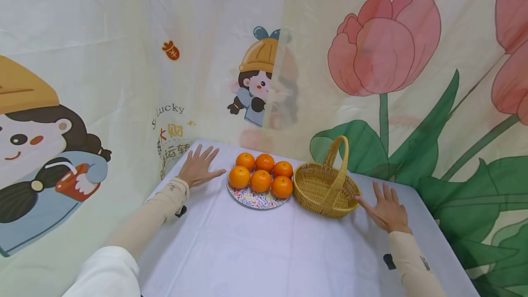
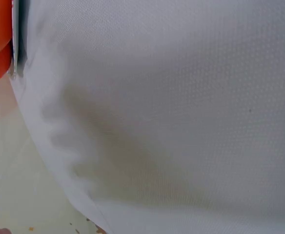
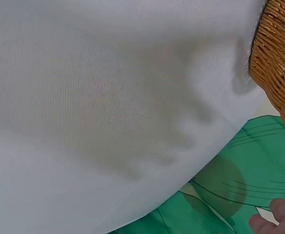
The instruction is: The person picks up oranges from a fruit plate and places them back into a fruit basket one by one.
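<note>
Several oranges [image 1: 261, 181] sit grouped on a round plate [image 1: 260, 203] with a colourful pattern. Right beside the plate stands a yellow woven basket [image 1: 317, 191] with an arched handle; nothing lies inside it. My left hand [image 1: 198, 167] is spread to the left of the plate, its thumb pointing at the oranges. On the other side, my right hand [image 1: 387, 210] is spread too, with the thumb close to the basket's rim; whether they touch I cannot tell. Both hands hold nothing. In the wrist views only fingertips [image 3: 279, 214] and hand shadows on the cloth show.
A white cloth covers the table [image 1: 255, 251]. Printed curtains stand close behind and beside it, with a pink tulip [image 1: 383, 45] and cartoon figures [image 1: 257, 81]. The table's right edge runs near my right forearm [image 1: 412, 260].
</note>
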`<state>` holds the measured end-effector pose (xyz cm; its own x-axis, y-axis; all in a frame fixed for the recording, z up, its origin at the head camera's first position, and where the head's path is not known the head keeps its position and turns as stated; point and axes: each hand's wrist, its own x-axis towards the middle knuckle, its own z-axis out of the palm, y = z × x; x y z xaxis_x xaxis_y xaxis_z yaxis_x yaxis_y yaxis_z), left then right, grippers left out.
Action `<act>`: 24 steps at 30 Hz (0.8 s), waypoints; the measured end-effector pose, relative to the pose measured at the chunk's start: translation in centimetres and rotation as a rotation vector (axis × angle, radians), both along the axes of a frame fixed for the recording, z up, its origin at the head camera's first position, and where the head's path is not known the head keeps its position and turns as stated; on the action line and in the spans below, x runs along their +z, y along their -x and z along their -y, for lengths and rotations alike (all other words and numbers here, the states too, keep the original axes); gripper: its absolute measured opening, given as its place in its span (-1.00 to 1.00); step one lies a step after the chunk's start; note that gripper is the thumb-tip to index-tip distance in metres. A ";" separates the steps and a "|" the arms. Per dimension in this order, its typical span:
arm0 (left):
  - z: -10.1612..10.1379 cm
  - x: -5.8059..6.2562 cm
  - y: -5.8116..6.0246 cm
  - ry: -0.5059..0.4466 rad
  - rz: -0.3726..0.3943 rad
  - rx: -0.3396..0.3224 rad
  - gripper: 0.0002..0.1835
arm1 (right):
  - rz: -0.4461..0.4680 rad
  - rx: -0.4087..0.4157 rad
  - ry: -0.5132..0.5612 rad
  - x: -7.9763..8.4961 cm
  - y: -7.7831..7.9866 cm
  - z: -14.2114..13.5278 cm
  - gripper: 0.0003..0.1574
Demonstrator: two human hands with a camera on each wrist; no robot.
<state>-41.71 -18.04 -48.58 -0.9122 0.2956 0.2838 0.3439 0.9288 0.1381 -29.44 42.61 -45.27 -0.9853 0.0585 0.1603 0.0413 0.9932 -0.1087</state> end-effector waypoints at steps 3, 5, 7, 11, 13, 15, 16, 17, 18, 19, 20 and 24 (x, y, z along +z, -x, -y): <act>0.0 0.1 0.1 0.004 -0.007 0.003 0.07 | -0.005 0.005 0.000 0.0 0.1 -0.1 0.26; 0.0 0.2 0.1 0.006 0.001 0.009 0.08 | 0.000 0.006 0.003 0.0 0.1 -0.1 0.25; -0.1 0.3 0.0 -0.019 0.013 0.008 0.07 | 0.010 0.010 0.032 -0.1 0.1 -0.1 0.23; -1.0 0.4 -0.1 -0.153 0.062 0.013 0.01 | 0.039 -0.007 0.213 -0.3 0.2 0.6 0.14; -1.7 0.5 0.0 -0.246 0.098 0.006 -0.02 | 0.045 -0.025 0.313 -0.5 0.4 1.2 0.10; -2.5 0.6 0.0 -0.346 0.165 -0.003 -0.04 | 0.055 -0.043 0.374 -0.6 0.7 1.8 0.07; -3.0 0.5 0.1 -0.382 0.201 -0.011 -0.02 | 0.057 -0.046 0.391 -0.7 0.9 1.9 0.04; -3.5 0.4 0.2 -0.420 0.242 -0.026 0.00 | 0.057 -0.044 0.403 -0.9 1.0 2.0 0.02; -4.0 0.3 0.3 -0.453 0.279 -0.039 0.03 | 0.061 -0.039 0.412 -1.1 1.2 2.0 -0.01; -4.4 0.0 0.5 -0.485 0.313 -0.052 0.06 | 0.070 -0.037 0.425 -1.3 1.4 2.1 -0.02; -4.7 -0.3 0.7 -0.500 0.336 -0.066 0.08 | 0.073 -0.036 0.437 -1.5 1.5 2.1 -0.04; -5.3 -1.9 1.3 -0.550 0.347 -0.135 0.13 | 0.082 -0.035 0.491 -2.4 1.8 2.4 -0.05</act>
